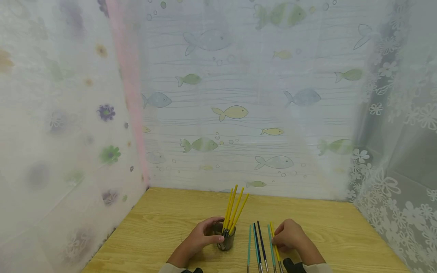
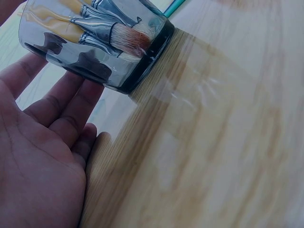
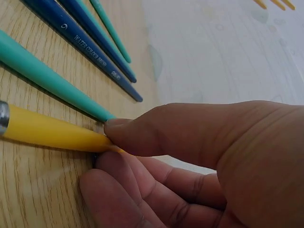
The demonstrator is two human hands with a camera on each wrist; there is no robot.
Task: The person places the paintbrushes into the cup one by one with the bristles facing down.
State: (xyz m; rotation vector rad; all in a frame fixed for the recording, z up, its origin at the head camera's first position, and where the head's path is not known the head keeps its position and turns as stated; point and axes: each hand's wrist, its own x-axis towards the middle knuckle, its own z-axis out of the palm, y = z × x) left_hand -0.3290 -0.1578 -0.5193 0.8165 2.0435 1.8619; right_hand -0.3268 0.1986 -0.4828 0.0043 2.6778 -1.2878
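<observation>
1. Yellow brush [image 3: 52, 133] was the thing in hand: it lay flat on the worktop [image 1: 341, 235], at the right end of the row of loose brushes, just beside a teal brush [image 3: 47, 78].
2. We judged it light and stiff, a slim rod with a smooth painted handle that could well slip or roll under a loose pinch.
3. Our right hand [image 1: 290, 237] had thumb and fingers curled onto the tapered handle end, pinching it low against the wood; that end looked like the natural place to take hold, well clear of the metal ferrule seen at the far left edge of the right wrist view.
4. Long axis ran away from us across the worktop, roughly parallel to its neighbours, the dark blue brushes [image 3: 90, 52] among them. The handle tip pointed toward the back wall and the ferrule end back toward us, or so we read it.
5. Our left hand [image 1: 201, 239] was curved around the glass cup [image 1: 225, 240], fingers resting along its side, thumb at the rim.
6. That cup stood upright left of the row and held several yellow-handled brushes [image 1: 233, 208], bristles down, handles fanning upward. Glass would be heavier and breakable, hence the steadying hand, we judged.
</observation>
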